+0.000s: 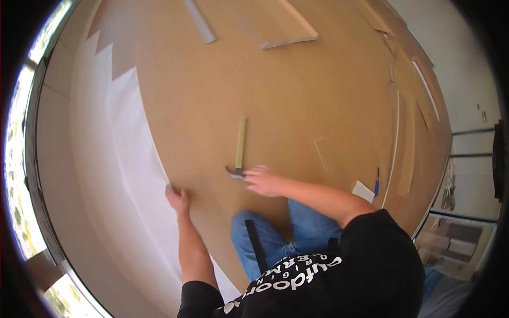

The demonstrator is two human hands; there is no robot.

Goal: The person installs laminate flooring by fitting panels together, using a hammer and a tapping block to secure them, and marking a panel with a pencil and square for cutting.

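A hammer [241,143] with a straight, light yellowish handle and a dark curved-claw head lies on the brown floor covering [212,95], its handle pointing away from me. My right hand [263,181] is right beside the hammer's head, fingers stretched to the left and blurred by motion. Whether the fingertips touch the metal cannot be made out. My left hand [179,200] rests at the left edge of the brown covering, next to the white ribbed sheet [132,127]. Its thumb and fingers are apart at that edge, and the fingertips are partly hidden.
Light strips [200,24] and a flat angled piece [289,43] lie at the far side. To my right are a small white block [363,191] and a blue-handled tool [377,183]. More long brown pieces [407,143] lie along the right. A window [18,159] borders the left side.
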